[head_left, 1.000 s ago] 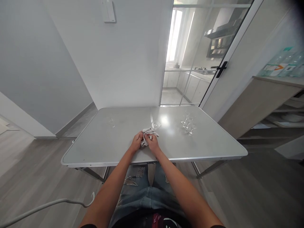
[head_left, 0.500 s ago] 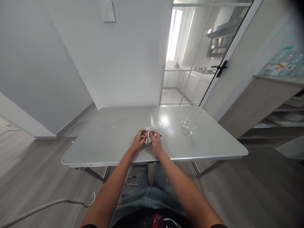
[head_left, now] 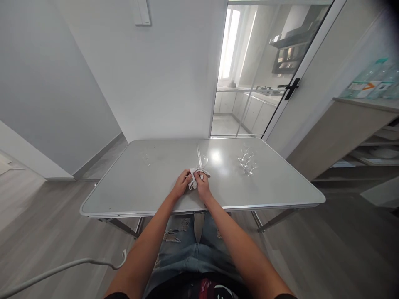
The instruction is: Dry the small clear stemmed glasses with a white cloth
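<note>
A clear wine glass (head_left: 204,160) shows its bowl just beyond a crumpled white cloth (head_left: 192,185), near the front middle of the table. Its stem is hidden in the cloth. My left hand (head_left: 182,183) is closed at the left side of the bundle, around what looks like the foot end of the glass. On the right, my right hand (head_left: 203,185) pinches the cloth around the glass, thumb on top. Both hands are close together, just above the tabletop.
The grey folding table (head_left: 134,187) has a metal rim and a centre seam. Several clear glasses (head_left: 247,162) cluster on its right half. Another small clear glass object (head_left: 146,159) is at the left. A white cable (head_left: 84,261) curves at the lower left.
The bowl of the glass has turned slightly and shifted a little to the left. My right hand and the cloth have moved slightly left as well.
</note>
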A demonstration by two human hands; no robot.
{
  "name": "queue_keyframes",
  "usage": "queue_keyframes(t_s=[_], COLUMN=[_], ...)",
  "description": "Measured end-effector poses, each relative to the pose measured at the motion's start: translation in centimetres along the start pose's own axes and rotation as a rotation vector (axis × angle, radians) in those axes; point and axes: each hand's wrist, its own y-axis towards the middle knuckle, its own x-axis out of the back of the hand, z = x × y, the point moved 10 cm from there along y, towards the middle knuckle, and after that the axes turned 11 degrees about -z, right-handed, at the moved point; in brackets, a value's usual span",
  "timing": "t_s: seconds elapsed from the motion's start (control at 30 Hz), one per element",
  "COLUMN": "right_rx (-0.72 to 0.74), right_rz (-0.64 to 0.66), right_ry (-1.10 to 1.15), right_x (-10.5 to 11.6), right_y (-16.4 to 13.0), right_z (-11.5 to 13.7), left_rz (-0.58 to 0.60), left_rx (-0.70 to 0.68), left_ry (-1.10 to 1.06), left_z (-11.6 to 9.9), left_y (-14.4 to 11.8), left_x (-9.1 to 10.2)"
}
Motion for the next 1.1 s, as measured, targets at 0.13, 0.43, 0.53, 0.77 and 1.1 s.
queue_keyframes(t_s=[0.13, 0.43, 0.53, 0.77, 1.1], right_rx=[-0.014, -0.173, -0.189, -0.222, -0.055], right_rz=[0.085, 0.383, 0.329, 0.18, 0.206], right_ry=[0.008, -0.002, 0.055, 0.131, -0.065], right_x=[-0.8, -3.6, -3.3, -2.4, -1.8], right_y=[-0.6, -2.9, -2.2, -1.4, -0.7], right_z=[0.4, -0.4, -0.8, -1.6, -0.9], left_rz=[-0.185, -0.152, -0.237, -0.3, -0.193], left_rx=[0.087, 0.267, 0.238, 0.22, 0.261], left_ry=[-0.091, -0.371, -0.395, -0.365, -0.452], left_z=[1.6, 3.6, 3.6, 3.7, 3.0], left_y=[0.4, 0.2, 0.5, 0.7, 0.5], left_x=[2.0, 1.9, 2.9, 3.5, 1.9])
